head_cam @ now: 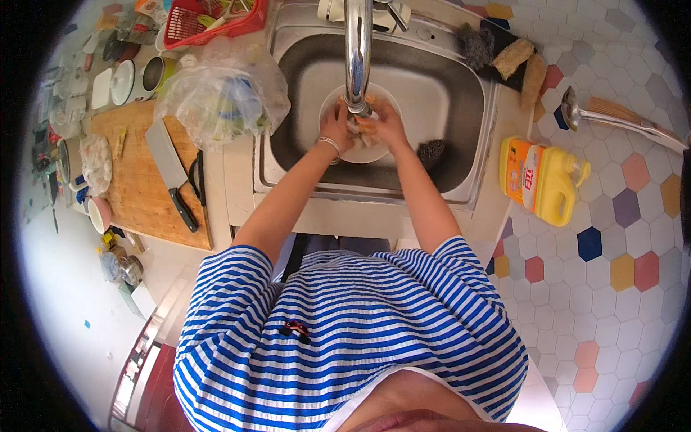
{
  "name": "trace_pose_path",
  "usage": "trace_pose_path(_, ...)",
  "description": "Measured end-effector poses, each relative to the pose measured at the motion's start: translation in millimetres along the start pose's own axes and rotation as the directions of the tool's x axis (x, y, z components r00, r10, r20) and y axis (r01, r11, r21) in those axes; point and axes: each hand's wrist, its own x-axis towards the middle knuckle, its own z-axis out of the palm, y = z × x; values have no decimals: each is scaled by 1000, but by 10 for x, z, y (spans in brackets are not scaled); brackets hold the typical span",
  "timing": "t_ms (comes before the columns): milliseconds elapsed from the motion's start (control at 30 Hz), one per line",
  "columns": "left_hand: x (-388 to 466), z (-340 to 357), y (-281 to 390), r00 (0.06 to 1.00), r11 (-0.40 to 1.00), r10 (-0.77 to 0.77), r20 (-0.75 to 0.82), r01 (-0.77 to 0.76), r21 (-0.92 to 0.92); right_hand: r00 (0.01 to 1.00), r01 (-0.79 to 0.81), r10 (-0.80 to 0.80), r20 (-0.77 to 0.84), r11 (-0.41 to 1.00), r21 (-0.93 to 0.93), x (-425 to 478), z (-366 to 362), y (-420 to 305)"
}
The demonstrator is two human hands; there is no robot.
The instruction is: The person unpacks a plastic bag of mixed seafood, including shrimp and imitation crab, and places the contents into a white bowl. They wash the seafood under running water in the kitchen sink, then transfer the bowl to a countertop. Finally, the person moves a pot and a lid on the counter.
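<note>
A white bowl (363, 158) stands in the stainless steel sink (426, 97), with orange and whitish food pieces (357, 132) inside it. My left hand (336, 131), a bangle at its wrist, reaches into the bowl's left side among the pieces. From the right, my right hand (387, 128) dips into the same bowl, its fingers touching the food. The chrome faucet (358, 54) hangs over the bowl and hides part of the food between my hands. Whether either hand grips a piece cannot be made out.
A dark scouring pad (431, 153) lies in the sink at right. Left of the sink are a filled clear plastic bag (221, 97) and a cleaver (168, 156) on a wooden cutting board (129, 178). A yellow detergent jug (542, 181) and a ladle (604, 116) are at right.
</note>
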Motion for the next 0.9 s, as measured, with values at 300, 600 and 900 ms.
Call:
trace_pose_path(300, 124, -53, 193, 994, 916, -103, -26, 84, -391, 988, -112, 83, 132, 967, 228, 127, 132, 355)
trace_pose_path(600, 25, -507, 325, 1000, 884, 3, -13, -9, -468, 846, 499, -513, -143, 858, -127, 6, -527, -731)
trace_pose_path(900, -191, -577, 251, 966, 982, 45, -255, -90, -169, 898, 440, -440, -25, 892, 106, -115, -453, -1667)
